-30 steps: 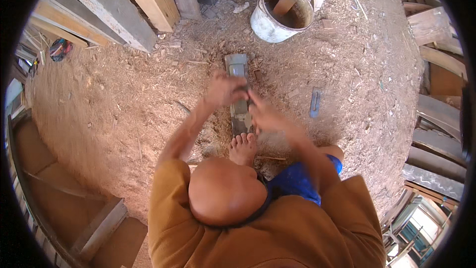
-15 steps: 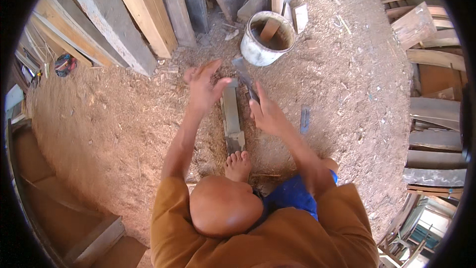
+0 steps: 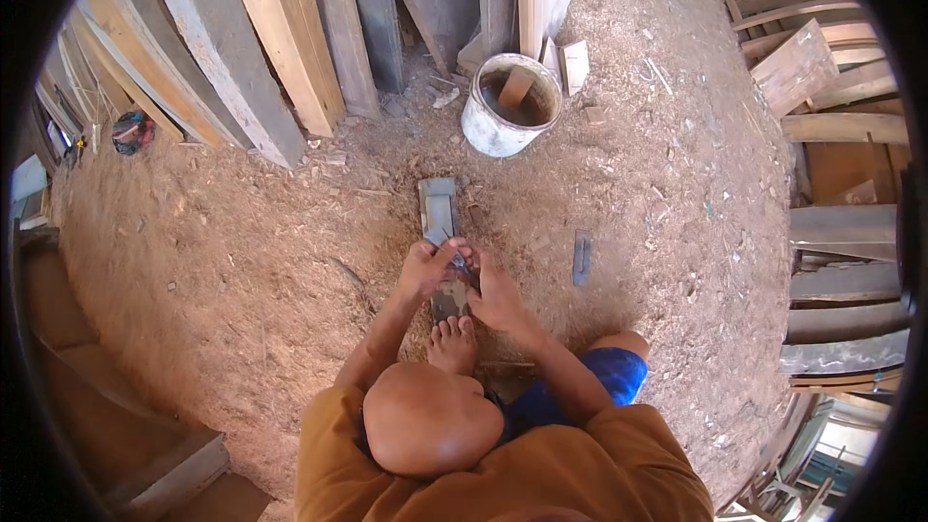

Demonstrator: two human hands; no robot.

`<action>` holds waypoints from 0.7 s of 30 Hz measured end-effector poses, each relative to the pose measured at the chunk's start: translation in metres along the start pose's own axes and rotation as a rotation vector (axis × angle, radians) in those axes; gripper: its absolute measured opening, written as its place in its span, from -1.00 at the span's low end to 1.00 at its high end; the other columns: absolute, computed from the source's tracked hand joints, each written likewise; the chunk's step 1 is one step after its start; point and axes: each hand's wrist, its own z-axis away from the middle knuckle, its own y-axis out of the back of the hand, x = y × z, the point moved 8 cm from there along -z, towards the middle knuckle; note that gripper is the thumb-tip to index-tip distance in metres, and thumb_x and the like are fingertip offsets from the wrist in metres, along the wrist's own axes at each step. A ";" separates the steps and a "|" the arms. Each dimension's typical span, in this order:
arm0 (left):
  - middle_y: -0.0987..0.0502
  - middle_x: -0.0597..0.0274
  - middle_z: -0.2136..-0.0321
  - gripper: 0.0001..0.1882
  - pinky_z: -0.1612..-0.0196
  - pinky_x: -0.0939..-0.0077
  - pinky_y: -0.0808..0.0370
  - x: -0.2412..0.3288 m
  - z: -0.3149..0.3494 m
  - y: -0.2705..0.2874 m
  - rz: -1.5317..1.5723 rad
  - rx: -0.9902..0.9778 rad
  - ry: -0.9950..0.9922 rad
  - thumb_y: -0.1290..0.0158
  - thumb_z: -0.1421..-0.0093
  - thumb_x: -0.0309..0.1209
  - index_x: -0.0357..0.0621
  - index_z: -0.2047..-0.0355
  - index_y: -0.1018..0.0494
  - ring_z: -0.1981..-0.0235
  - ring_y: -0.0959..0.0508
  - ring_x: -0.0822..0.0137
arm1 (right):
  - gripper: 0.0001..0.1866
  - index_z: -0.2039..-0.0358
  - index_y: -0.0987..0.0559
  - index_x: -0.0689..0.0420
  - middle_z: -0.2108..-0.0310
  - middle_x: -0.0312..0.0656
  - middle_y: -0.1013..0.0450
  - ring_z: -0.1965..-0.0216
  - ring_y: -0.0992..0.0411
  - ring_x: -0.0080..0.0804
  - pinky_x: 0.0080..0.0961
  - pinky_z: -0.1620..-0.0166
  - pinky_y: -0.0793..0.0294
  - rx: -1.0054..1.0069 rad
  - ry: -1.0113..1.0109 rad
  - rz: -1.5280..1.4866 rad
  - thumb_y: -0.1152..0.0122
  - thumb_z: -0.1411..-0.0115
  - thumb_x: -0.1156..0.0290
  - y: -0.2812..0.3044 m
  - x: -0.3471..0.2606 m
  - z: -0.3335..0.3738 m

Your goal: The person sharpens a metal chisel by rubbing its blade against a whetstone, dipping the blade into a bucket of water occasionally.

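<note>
Both my hands meet over a grey sharpening stone (image 3: 438,208), which rests lengthwise on the ground on a block. My bare foot (image 3: 451,343) is at the block's near end. My right hand (image 3: 496,298) is closed around a flat metal blade (image 3: 458,259), mostly hidden by the fingers. My left hand (image 3: 422,271) comes in from the other side, its thumb and fingers closed at the blade's end. Right of the hands, a dark slotted metal plate (image 3: 581,258) lies on the ground.
A white bucket (image 3: 498,140) holding liquid and a brown wood piece (image 3: 517,86) stands beyond the stone. Planks (image 3: 280,39) lean at the far left. Curved timbers (image 3: 841,222) are stacked along the right. Wood shavings cover the ground (image 3: 242,261).
My right hand has brought the blade nearer, from beside the stone's far end to above its near part. My left hand, spread before, has come down and closed on the blade.
</note>
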 end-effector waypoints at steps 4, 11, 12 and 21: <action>-0.70 0.18 0.26 -0.67 0.20 0.39 -0.70 -0.006 -0.011 0.020 0.159 -0.021 0.044 -0.10 -0.48 -0.22 -0.26 0.02 -0.59 0.31 -0.71 0.33 | -0.12 -0.52 -0.07 0.04 0.17 0.35 -0.56 0.16 -0.55 0.40 0.20 0.08 -0.53 -0.100 0.025 0.056 -0.19 -0.22 0.39 -0.003 0.023 0.005; -0.70 0.14 0.25 -0.65 0.15 0.41 -0.69 -0.009 -0.017 0.055 -0.062 0.069 0.015 -0.12 -0.47 -0.20 -0.28 0.02 -0.58 0.26 -0.70 0.35 | -0.22 -0.49 -0.19 0.12 0.13 0.37 -0.55 0.14 -0.54 0.41 0.14 0.03 -0.54 -0.216 0.015 0.158 -0.17 -0.26 0.42 -0.015 0.033 0.015; -0.70 0.15 0.25 -0.65 0.14 0.41 -0.69 -0.005 -0.017 0.060 -0.101 0.092 0.000 -0.12 -0.47 -0.20 -0.28 0.02 -0.58 0.25 -0.70 0.36 | -0.25 -0.49 -0.20 0.10 0.15 0.36 -0.56 0.14 -0.55 0.41 0.15 0.04 -0.54 -0.234 -0.016 0.173 -0.16 -0.29 0.40 -0.017 0.033 0.015; -0.67 0.00 0.04 -0.59 -0.14 0.17 -0.58 0.081 -0.024 0.047 -1.097 0.380 -0.472 -0.18 -0.36 -0.29 -0.35 -0.08 -0.53 -0.02 -0.66 0.01 | -0.31 -0.51 -0.18 0.06 0.39 0.36 -0.55 0.35 -0.55 0.39 0.19 0.23 -0.50 -0.027 0.005 0.034 -0.06 -0.39 0.37 -0.022 0.046 -0.058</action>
